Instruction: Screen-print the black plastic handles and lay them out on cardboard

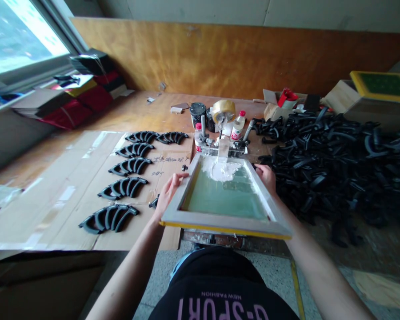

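A screen-printing frame (226,220), pale with a yellow lower edge, tilts over the table in front of me. White paste (222,170) lies at the far end of its green mesh (225,198). My left hand (168,191) is closed at the frame's left side, its fingertips against the edge. At the opposite side my right hand (267,178) is closed too, its fingers curled by the rim. The frame hides what lies beneath it. Behind it stands a metal clamp (216,149), with a clear flat blade (223,150) leaning into the paste.
Rows of curved black handle-like parts (123,187) lie on cardboard (63,209) at left. A large heap of similar parts (313,164) covers the right. Bottles (238,126), a dark tub (198,114) and a tape roll (223,110) stand behind the clamp. Boxes (346,100) are at the far right.
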`<state>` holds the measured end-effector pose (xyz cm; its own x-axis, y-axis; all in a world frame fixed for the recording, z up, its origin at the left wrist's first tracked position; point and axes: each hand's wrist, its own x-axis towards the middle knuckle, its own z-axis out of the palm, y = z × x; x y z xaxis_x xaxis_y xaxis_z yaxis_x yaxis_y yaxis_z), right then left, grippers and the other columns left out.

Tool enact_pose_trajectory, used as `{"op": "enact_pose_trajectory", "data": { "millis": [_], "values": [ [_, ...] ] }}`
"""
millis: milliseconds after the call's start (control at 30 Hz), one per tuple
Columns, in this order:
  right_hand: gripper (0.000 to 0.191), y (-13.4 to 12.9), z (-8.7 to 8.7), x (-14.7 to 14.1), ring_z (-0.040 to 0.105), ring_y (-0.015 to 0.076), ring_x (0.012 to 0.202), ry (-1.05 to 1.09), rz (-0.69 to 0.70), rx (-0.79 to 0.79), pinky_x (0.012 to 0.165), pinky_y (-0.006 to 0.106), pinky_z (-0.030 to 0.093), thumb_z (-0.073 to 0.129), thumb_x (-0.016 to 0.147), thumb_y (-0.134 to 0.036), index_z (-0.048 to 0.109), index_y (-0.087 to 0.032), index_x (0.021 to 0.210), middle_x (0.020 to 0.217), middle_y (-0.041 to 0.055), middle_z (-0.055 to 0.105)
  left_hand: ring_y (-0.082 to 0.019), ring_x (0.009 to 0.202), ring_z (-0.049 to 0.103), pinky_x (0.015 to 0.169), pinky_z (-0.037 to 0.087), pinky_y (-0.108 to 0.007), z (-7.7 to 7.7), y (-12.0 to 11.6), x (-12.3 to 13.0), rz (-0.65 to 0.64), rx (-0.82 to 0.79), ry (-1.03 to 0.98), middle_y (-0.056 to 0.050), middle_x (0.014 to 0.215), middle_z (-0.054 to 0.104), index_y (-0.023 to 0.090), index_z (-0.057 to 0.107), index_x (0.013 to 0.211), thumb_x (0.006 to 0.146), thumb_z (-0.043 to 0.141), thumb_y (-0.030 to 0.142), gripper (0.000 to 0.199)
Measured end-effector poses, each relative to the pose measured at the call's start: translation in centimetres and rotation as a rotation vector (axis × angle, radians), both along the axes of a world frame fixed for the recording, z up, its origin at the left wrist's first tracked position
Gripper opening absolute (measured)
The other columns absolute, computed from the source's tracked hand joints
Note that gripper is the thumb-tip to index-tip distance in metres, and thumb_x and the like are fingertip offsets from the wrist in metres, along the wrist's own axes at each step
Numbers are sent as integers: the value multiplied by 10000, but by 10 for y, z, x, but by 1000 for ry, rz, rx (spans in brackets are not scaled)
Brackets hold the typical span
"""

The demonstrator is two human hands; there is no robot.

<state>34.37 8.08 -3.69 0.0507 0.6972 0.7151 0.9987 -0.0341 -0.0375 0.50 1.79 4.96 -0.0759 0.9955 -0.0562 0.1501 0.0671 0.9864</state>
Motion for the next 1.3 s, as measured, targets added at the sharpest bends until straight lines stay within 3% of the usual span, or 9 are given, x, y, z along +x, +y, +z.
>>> {"op": "enact_pose_trajectory", "data": {
  "millis": [67, 167, 267, 400, 633, 833, 1000, 1100, 1300],
  "values": [
    [275, 17, 16, 3, 680, 164, 965, 114, 163, -91, 887, 291, 554, 496, 886, -117, 702, -121, 1068, 1059, 90, 717, -178, 743, 635, 620, 485, -253, -26, -12, -6, -30, -147, 19, -60, 933, 706, 164, 653, 1158, 788, 545, 669, 636],
    [541, 42, 37, -28, 480, 280, 1283, 192, 400, -225, 1073, 434, 414, 654, 819, -189, 528, -116, 1340, 1385, 169, 513, -172, 671, 629, 569, 466, -242, -72, -18, -8, -31, -285, -29, -40, 843, 699, 189, 510, 1373, 744, 637, 607, 767],
    [489, 59, 46, -72, 501, 300, 1209, 122, 480, -443, 1013, 438, 424, 664, 818, -212, 543, -114, 1282, 1281, 176, 568, -172, 682, 640, 598, 483, -251, -108, -15, -8, -15, -305, -26, -40, 863, 703, 193, 457, 1420, 761, 641, 549, 771],
    [137, 51, 35, -97, 598, 257, 935, 43, 502, -678, 847, 359, 460, 574, 850, -146, 638, -134, 970, 967, 132, 674, -207, 827, 670, 722, 513, -283, -127, -11, -9, -39, -276, 11, -61, 934, 719, 185, 504, 1384, 803, 591, 560, 697],
    [208, -1, 26, -69, 592, 204, 881, -146, 975, -722, 775, 287, 435, 533, 765, -48, 643, -175, 888, 894, 60, 666, -228, 904, 671, 799, 510, -312, -124, -12, -8, -27, -290, 18, -77, 992, 717, 175, 523, 1362, 812, 573, 575, 682],
    [202, 2, 25, -76, 578, 226, 928, 13, 884, -573, 803, 325, 448, 507, 812, -63, 663, -174, 877, 901, 81, 669, -194, 759, 666, 665, 507, -276, -119, -13, -8, 3, -315, 10, -64, 902, 719, 174, 532, 1340, 793, 596, 582, 685],
    [197, -12, 17, -72, 580, 223, 982, 17, 1020, -539, 870, 329, 451, 530, 838, -79, 675, -162, 944, 946, 89, 680, -179, 683, 650, 600, 497, -264, -114, -13, -8, 2, -339, -21, -56, 855, 709, 181, 531, 1337, 775, 614, 587, 698],
    [137, 6, 30, -75, 601, 211, 925, 80, 920, -559, 832, 310, 458, 612, 862, -189, 676, -198, 982, 933, 60, 686, -173, 668, 639, 587, 485, -256, -101, -14, -6, 7, -345, -35, -47, 843, 702, 186, 520, 1353, 767, 624, 580, 714],
    [524, 74, 61, -56, 633, 199, 855, 242, 537, -516, 779, 294, 467, 679, 834, -303, 535, -285, 1338, 972, 27, 708, -161, 706, 600, 603, 462, -238, -38, -11, -7, -37, -219, 3, -31, 879, 684, 190, 655, 1185, 794, 554, 654, 616]
  ]
}}
